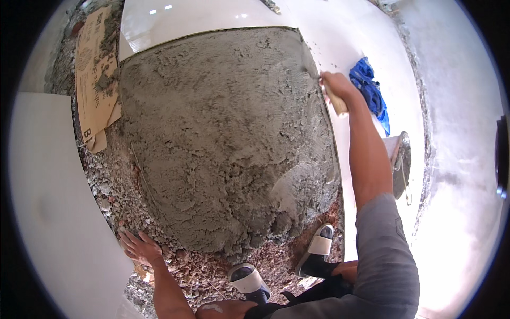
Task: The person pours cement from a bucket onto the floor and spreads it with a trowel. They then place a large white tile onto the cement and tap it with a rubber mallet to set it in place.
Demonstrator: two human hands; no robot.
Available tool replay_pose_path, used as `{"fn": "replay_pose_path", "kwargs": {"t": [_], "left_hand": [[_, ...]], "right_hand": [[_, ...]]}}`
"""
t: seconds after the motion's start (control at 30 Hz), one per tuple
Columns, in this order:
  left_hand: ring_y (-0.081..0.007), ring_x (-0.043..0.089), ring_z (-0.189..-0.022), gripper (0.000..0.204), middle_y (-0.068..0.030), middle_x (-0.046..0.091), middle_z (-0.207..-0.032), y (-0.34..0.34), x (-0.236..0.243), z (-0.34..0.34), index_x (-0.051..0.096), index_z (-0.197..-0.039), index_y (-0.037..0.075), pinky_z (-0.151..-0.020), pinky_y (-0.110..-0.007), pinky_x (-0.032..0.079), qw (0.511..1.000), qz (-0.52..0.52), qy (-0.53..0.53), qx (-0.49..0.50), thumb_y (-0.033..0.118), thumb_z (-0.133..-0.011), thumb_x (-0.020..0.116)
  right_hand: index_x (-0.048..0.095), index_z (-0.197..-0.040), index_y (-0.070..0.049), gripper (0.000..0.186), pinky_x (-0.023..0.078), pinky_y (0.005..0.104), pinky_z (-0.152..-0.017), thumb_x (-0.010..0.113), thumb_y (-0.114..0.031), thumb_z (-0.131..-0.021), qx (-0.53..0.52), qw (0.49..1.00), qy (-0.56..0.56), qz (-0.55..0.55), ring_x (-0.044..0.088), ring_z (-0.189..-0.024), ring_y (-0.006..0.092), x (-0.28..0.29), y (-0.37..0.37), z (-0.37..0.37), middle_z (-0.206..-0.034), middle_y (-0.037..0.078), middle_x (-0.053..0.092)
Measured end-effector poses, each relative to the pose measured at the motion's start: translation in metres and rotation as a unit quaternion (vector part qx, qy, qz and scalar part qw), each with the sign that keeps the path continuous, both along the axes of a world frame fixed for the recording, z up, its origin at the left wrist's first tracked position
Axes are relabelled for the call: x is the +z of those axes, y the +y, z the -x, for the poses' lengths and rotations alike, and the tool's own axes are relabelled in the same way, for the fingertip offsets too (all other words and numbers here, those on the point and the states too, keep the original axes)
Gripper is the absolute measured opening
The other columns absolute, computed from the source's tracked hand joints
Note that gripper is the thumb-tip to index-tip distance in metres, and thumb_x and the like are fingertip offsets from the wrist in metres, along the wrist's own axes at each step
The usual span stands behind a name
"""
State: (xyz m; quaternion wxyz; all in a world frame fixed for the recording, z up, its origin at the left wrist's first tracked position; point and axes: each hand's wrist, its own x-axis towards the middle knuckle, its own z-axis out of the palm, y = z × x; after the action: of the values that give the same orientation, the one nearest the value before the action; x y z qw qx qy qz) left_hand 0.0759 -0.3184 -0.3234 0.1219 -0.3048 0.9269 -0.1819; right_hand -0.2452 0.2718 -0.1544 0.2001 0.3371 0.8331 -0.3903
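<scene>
A broad bed of wet grey mortar (223, 117) spreads before me, smoother at the far side and lumpy near my feet. At its right edge my right hand (339, 89) is closed round the wooden handle of a trowel (338, 104); its blade can hardly be made out against the mortar. To the near left, my left hand (140, 248) reaches down with its fingers spread, holding nothing. It rests on or just over the gravel (109, 199) beside the edge of a white tile (53, 186).
White floor tiles (207, 13) border the mortar at the far side and right. Torn cardboard (90, 74) lies far left. On the right are a crumpled blue cloth or bag (371, 90) and a mortar-caked tool (402, 165). My sandalled feet (248, 279) stand on rubble.
</scene>
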Motion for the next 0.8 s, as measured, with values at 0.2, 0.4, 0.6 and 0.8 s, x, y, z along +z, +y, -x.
{"fn": "replay_pose_path", "kwargs": {"t": [0.2, 0.4, 0.6, 0.8], "left_hand": [[-0.022, 0.021, -0.141, 0.058, -0.0018, 0.022, -0.154, -0.007, -0.01, -0.007, 0.032, -0.145, 0.014, -0.114, -0.045, 0.015, 1.0, 0.006, 0.018, -0.016, 0.047, -0.098, 0.031], [-0.0222, 0.021, -0.141, 0.057, -0.0017, 0.022, -0.154, -0.007, -0.009, -0.006, 0.031, -0.145, 0.015, -0.114, -0.046, 0.015, 1.0, 0.002, 0.021, -0.017, 0.047, -0.098, 0.029], [-0.0229, 0.02, -0.141, 0.058, -0.0022, 0.021, -0.155, -0.002, -0.004, -0.001, 0.03, -0.146, 0.015, -0.114, -0.047, 0.016, 1.0, -0.014, 0.007, 0.004, 0.047, -0.098, 0.03], [-0.0247, 0.019, -0.142, 0.057, -0.0037, 0.019, -0.155, 0.0, 0.0, 0.001, 0.028, -0.147, 0.015, -0.114, -0.046, 0.015, 0.999, -0.013, -0.031, 0.022, 0.045, -0.099, 0.03]], "right_hand": [[0.055, -0.083, 0.0, 0.032, 0.045, 0.0348, -0.04, 0.051, -0.031, -0.09, -0.012, 0.999, -0.024, 0.027, 0.053, -0.041, 0.0199, -0.029, 0.023, -0.012, -0.056, 0.009, 0.052], [0.057, -0.086, 0.005, 0.045, 0.044, 0.0356, -0.044, 0.051, -0.039, -0.091, 0.069, 0.996, -0.001, -0.061, 0.053, -0.043, 0.0199, -0.024, 0.016, -0.157, -0.058, 0.013, 0.055], [0.057, -0.094, 0.001, 0.051, 0.047, 0.0314, -0.046, 0.049, -0.05, -0.092, 0.064, 0.995, 0.039, -0.063, 0.056, -0.048, 0.0172, -0.025, 0.048, -0.106, -0.067, 0.01, 0.056], [0.057, -0.088, -0.002, 0.045, 0.043, 0.0328, -0.046, 0.051, -0.047, -0.092, 0.102, 0.994, -0.026, -0.034, 0.053, -0.047, 0.0173, -0.034, -0.001, -0.089, -0.055, 0.004, 0.049]]}}
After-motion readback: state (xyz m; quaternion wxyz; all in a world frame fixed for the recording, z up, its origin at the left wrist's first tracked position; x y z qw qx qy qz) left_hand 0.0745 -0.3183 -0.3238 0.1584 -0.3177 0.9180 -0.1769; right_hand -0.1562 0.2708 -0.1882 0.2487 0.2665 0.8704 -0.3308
